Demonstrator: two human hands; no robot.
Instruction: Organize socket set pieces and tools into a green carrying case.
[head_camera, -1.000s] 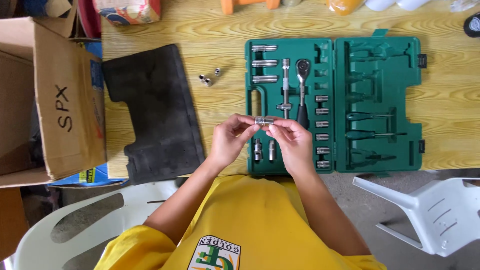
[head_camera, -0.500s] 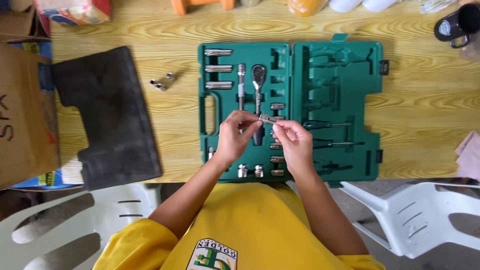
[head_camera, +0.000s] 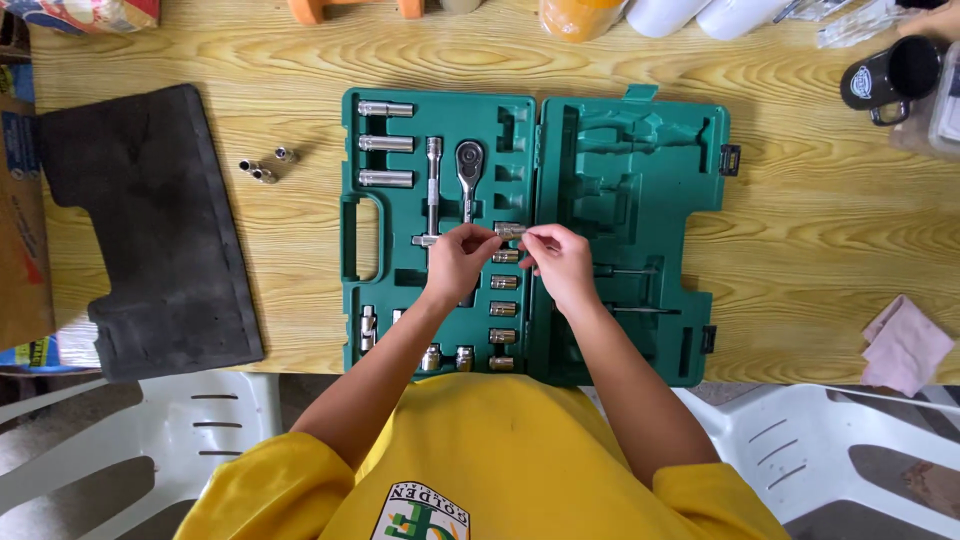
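Observation:
An open green tool case (head_camera: 640, 160) lies on the wooden table. Between the fingertips of my left hand (head_camera: 455, 262) and my right hand (head_camera: 562, 265) I hold a small silver socket (head_camera: 510, 231), just above the column of short sockets (head_camera: 503, 309) in the case's left half. A ratchet handle (head_camera: 468, 175) and an extension bar (head_camera: 433, 190) sit in slots beyond my left hand. Three long sockets (head_camera: 386, 143) fill the top left slots. My right hand covers part of the screwdrivers (head_camera: 640, 291) in the right half.
A black foam pad (head_camera: 140, 230) lies at the left, with loose small sockets (head_camera: 263, 167) between it and the case. A black mug (head_camera: 890, 75) stands at the far right, a pink cloth (head_camera: 905, 345) near the front edge. White plastic chairs (head_camera: 850, 450) flank me.
The view has shifted, so the case and pad appear further left. Both hands, still holding the socket, have moved away from me to the top of the short-socket column.

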